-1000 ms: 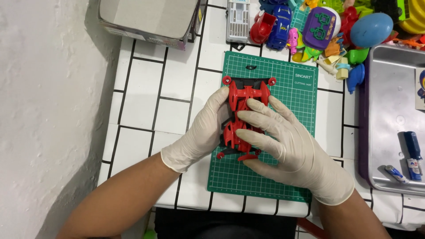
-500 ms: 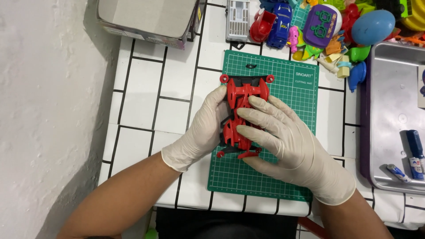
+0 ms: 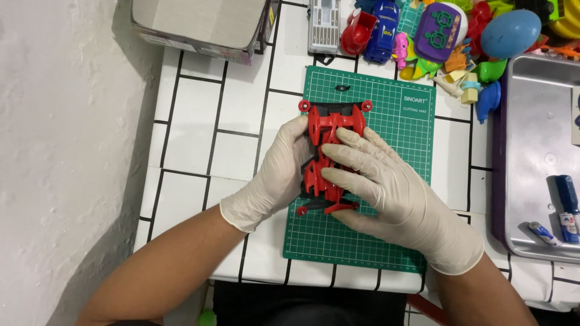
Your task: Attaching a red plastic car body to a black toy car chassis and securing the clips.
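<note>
A red and black toy race car [image 3: 329,127] lies lengthwise on a green cutting mat [image 3: 399,130] on a white tiled table. My left hand [image 3: 275,172], in a pale glove, grips the car's left side. My gloved right hand [image 3: 386,187] lies over the car's right side and top, fingers spread across the red body. Both hands hold the car down on the mat. Small red rollers stick out at the car's front and rear corners.
A heap of colourful toys [image 3: 447,30] lies at the far edge, with a blue egg shape [image 3: 509,31]. A metal tray [image 3: 534,121] with pens stands at the right. A grey box [image 3: 199,24] sits at the far left; a white wall runs along the left.
Both hands and the car have stayed in nearly the same place; the right fingers have shifted slightly over the body.
</note>
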